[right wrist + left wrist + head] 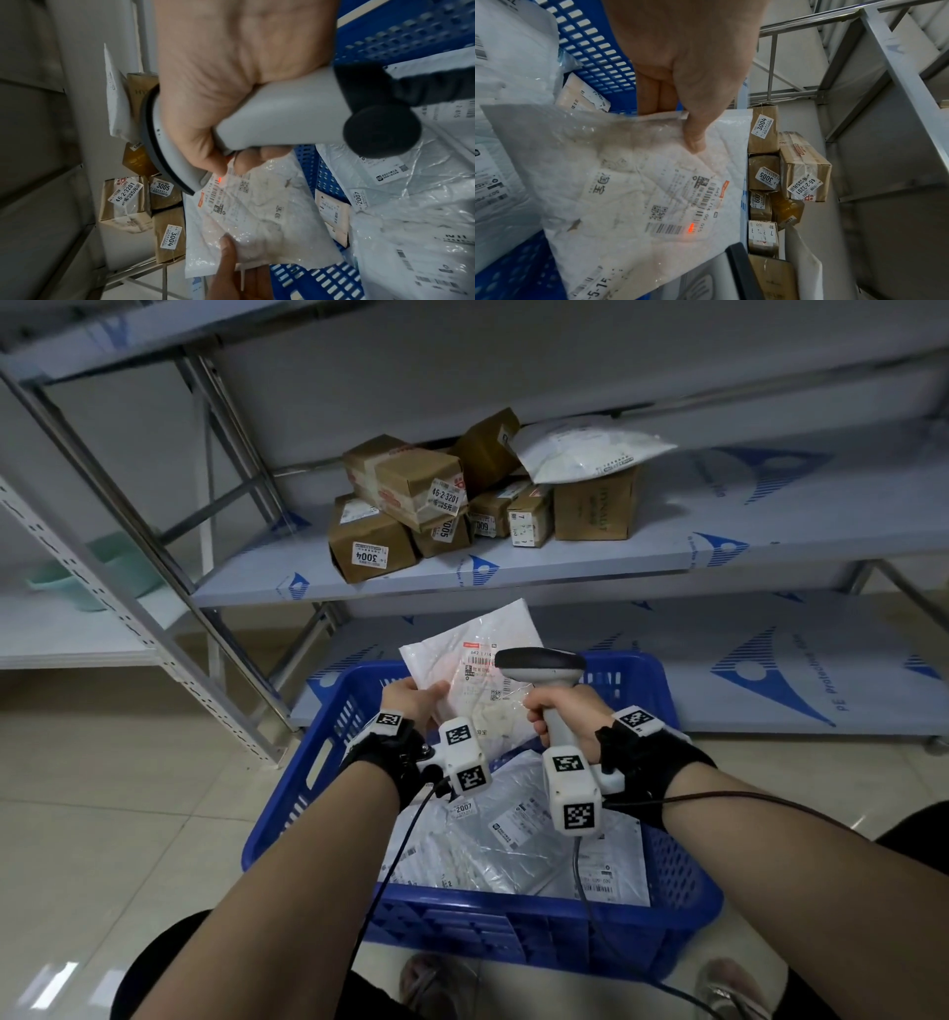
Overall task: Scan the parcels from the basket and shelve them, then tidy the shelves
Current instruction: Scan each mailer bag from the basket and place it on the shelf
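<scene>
Both forearms reach forward over the blue basket (pixel 287 793), which sits on the floor before the shelves. Left hand (pixel 411 701) pinches a white mailer (pixel 472 660) at one edge, thumb on top and fingers beneath, holding it up above the basket with its label facing the scanner (pixel 539 665); that edge hold leaves the barcodes uncovered. Right hand (pixel 560 711) is wrapped round the scanner's handle, head tipped down at the label. A red dot (pixel 691 227) lies just past the end of one barcode, so the aim probably needs a small shift before it reads. More mailers (pixel 513 845) lie in the basket, unscanned by the look of it. On the middle shelf (pixel 770 546) a loose heap of brown boxes (pixel 411 505) with number stickers, a white bag (pixel 580 449) on top, awaits tidying.
</scene>
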A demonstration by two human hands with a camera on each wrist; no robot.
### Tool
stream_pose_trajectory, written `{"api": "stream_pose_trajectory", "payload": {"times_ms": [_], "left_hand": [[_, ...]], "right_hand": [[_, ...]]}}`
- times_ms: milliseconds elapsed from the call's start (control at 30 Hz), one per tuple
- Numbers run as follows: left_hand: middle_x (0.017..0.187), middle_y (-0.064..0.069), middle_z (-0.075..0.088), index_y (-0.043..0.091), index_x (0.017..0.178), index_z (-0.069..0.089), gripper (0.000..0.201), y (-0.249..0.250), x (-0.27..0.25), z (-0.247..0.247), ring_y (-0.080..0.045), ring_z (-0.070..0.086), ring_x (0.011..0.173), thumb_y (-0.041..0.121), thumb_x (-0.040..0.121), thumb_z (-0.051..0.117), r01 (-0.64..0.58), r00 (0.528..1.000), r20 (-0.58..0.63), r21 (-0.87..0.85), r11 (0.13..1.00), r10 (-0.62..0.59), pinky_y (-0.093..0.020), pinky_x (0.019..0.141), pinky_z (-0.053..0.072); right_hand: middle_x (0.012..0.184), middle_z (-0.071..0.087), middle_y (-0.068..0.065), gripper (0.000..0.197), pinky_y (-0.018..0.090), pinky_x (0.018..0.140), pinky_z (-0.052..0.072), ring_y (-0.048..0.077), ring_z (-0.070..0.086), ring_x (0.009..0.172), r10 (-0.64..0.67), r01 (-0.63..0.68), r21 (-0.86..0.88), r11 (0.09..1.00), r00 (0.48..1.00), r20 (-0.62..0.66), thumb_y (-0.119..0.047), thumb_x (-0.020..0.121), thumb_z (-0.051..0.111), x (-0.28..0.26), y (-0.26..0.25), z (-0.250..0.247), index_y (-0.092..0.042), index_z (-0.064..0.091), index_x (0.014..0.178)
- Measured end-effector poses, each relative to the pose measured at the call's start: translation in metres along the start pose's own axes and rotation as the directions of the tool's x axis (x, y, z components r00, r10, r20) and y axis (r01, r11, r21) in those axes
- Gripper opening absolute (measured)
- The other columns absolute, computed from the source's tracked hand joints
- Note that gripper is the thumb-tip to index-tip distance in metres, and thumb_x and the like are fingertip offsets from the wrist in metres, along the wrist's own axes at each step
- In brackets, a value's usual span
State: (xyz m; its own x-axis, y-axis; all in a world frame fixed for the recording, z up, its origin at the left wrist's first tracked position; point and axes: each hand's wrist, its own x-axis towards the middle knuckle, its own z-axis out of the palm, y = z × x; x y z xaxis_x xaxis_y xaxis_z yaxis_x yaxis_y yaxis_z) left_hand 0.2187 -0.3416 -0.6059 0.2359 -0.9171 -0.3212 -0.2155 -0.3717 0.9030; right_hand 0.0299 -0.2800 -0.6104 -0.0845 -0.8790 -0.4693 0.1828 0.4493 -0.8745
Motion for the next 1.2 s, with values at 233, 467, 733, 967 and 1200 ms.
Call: {"api": "stream_pose_trajectory", "payload": {"times_ms": [233,467,733,967,1200], "left_hand": [[0.108,-0.015,0.068,0.001,0.118,0.060,0.032,0.001,0.001,0.000,-0.028,0.067,0.087,0.015,0.089,0.066,0.009,1.000,-0.003,-0.026,1.000,-0.009,-0.036,0.069,0.056],[0.107,-0.014,0.068,0.001,0.117,0.060,0.030,0.002,-0.002,-0.002,-0.026,0.066,0.085,0.015,0.090,0.065,0.009,1.000,0.001,-0.024,1.000,-0.009,-0.031,0.061,0.052],[0.106,-0.012,0.068,0.002,0.115,0.061,0.029,0.002,-0.002,-0.003,-0.027,0.067,0.087,0.016,0.089,0.065,0.008,1.000,-0.007,-0.019,1.000,-0.008,-0.034,0.066,0.054],[0.112,-0.015,0.067,0.000,0.119,0.060,0.033,0.004,-0.002,-0.002,-0.030,0.066,0.094,0.014,0.090,0.064,0.013,1.000,0.000,-0.037,0.999,-0.013,-0.037,0.073,0.054],[0.109,-0.016,0.067,-0.004,0.116,0.061,0.029,0.009,-0.007,-0.008,-0.028,0.065,0.087,0.006,0.089,0.064,-0.096,0.995,0.006,-0.065,0.993,0.096,-0.035,0.070,0.055]], "right_hand": [[0.064,0.060,0.007,0.014,0.025,0.047,0.043,0.013,0.051,0.050,0.002,0.000,0.037,0.999,0.999,-0.032,-0.006,0.084,0.062,0.001,-0.003,-0.003,-0.003,0.063,0.070],[0.058,0.055,0.007,0.016,0.027,0.048,0.044,0.015,0.049,0.049,-0.011,0.011,0.033,0.999,1.000,-0.019,-0.004,0.084,0.061,0.000,-0.002,-0.002,-0.003,0.060,0.068],[0.056,0.053,0.006,0.020,0.025,0.047,0.042,0.014,0.048,0.048,-0.005,0.006,0.034,0.999,1.000,-0.009,-0.003,0.085,0.060,-0.003,-0.004,0.000,-0.004,0.057,0.065],[0.058,0.054,0.007,0.018,0.024,0.045,0.042,0.013,0.048,0.047,-0.006,0.008,0.073,0.997,1.000,-0.028,-0.003,0.084,0.061,-0.003,-0.005,-0.001,-0.004,0.059,0.066],[0.063,0.063,0.007,0.010,0.022,0.044,0.043,0.010,0.053,0.046,-0.037,0.066,0.204,0.977,0.989,-0.143,-0.010,0.087,0.065,0.001,-0.006,-0.011,-0.002,0.065,0.081]]}}
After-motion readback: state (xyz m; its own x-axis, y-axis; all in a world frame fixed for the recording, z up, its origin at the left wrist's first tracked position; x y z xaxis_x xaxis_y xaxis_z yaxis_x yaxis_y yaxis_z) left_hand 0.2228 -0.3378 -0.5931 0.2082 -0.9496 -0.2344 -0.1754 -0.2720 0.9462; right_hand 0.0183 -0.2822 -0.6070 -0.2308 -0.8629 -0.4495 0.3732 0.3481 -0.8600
